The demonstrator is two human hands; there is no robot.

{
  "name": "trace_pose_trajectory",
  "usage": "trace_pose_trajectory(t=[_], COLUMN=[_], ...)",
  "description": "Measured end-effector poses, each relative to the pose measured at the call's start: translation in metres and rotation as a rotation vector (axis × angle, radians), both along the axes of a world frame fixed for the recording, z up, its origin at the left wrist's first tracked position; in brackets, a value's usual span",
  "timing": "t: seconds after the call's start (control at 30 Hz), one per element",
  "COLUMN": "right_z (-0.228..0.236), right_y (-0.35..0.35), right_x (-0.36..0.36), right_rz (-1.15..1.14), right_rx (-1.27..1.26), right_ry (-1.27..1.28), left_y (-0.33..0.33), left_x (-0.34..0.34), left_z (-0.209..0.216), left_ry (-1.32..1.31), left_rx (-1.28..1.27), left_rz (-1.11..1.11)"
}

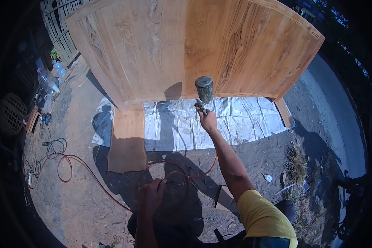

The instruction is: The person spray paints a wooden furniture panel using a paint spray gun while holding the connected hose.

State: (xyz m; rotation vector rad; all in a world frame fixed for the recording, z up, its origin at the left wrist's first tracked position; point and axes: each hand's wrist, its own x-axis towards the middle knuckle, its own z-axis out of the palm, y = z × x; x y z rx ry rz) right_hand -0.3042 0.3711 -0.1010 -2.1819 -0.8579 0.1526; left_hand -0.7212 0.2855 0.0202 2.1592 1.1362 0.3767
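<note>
- A grey metal spray gun (201, 106) is gripped by the right hand (209, 120) before a brown wooden panel (219, 49).
- Its cylindrical metal cup (204, 89) is lidded, contents hidden.
- The left hand (151, 196) is shadowed; its grip cannot be told.
- Clear plastic bottles (46, 78) are seen far left.

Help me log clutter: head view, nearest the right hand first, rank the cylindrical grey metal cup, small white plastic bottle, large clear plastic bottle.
1. Cylindrical grey metal cup, just above.
2. Small white plastic bottle, lower right.
3. Large clear plastic bottle, far left.
</note>
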Motion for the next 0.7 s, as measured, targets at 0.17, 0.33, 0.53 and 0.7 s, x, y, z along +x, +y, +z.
trace_pose_trajectory(t=[0.17, 0.33, 0.53, 0.7], right_z=[0.083, 0.202, 0.306, 0.389], right_y=[-0.008, -0.018, -0.018, -0.004], right_x=[-0.018, -0.035, -0.036, -0.046], right_rz=[0.064, 0.083, 0.114, 0.078], right_rx=[0.150, 0.234, 0.453, 0.556], right_ry=[0.023, -0.072, -0.228, -0.306], left_y=[0.013, 0.029, 0.046, 0.056], left_x=[-0.007, 0.000, 0.011, 0.012], left_z=[0.000, 0.000, -0.040, -0.072], left_ry=[0.085, 0.033, -0.085, -0.214], left_rx=[-0.047, -0.017, -0.008, 0.045], left_rz=[-0.011, -0.027, -0.072, -0.108])
